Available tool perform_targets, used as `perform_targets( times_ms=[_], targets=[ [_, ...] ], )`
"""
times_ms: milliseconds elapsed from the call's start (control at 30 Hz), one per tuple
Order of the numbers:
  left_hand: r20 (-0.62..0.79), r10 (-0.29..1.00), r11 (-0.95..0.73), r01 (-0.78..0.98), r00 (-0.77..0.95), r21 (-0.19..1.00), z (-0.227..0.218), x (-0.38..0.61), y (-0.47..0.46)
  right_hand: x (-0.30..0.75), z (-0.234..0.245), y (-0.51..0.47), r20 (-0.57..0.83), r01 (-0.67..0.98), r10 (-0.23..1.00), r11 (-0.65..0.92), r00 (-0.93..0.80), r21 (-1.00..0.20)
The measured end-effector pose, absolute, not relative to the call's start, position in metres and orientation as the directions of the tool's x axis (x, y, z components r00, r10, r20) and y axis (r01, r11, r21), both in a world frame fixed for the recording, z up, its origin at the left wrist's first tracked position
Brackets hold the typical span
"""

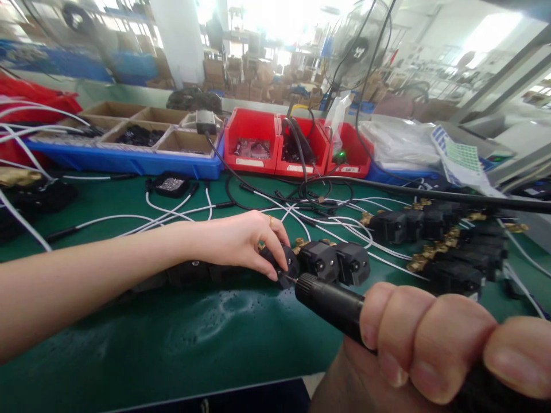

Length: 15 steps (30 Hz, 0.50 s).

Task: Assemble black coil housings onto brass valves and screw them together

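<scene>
Pinching a black block [293, 259], the left hand [253, 241] curled thumb and fingers over its upper side, probably to keep it from shifting against the bit [290, 279]. Block sat mid-table, just left of two like blocks [318, 264]. Right hand [422, 338] wrapped tight round the driver [333, 307], fingers stacked along the barrel; grip seemed chosen for steady aim. Driver slanted up and left, tip at the block's near face. Contact of bit and block: could not tell.

Left arm [107, 281] came in from the left, partly hiding more dark blocks [189, 274]. Row faced the wearer, brass fittings [300, 245] to the rear, likely for easy reach from the front.

Room: green table [241, 344] spread between row and near edge [224, 392], giving the driver its approach side. Behind the row, tighter: white cords [172, 214] crossed one another short of the red bins [253, 126] and blue tray [129, 165]. Far right, clustered blocks [451, 278] stood well apart from the held one.
</scene>
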<state>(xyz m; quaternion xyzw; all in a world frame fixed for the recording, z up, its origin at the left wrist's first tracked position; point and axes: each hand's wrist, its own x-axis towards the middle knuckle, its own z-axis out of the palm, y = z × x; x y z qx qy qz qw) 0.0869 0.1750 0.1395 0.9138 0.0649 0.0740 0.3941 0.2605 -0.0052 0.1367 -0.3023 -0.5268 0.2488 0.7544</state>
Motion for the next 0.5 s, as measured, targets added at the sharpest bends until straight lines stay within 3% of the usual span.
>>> perform_targets(
  times_ms=[333, 500],
  targets=[
    [0.09, 0.147, -0.683, 0.035, 0.985, 0.729, 0.141, 0.087, 0.174, 0.249, 0.145, -0.002, 0.629, -0.053, 0.694, 0.685, 0.35, -0.727],
    [0.094, 0.159, -0.705, 0.047, 0.983, 0.707, 0.141, 0.087, 0.174, 0.234, 0.151, 0.008, 0.642, -0.027, 0.573, 0.756, 0.51, -0.654]
  ],
)
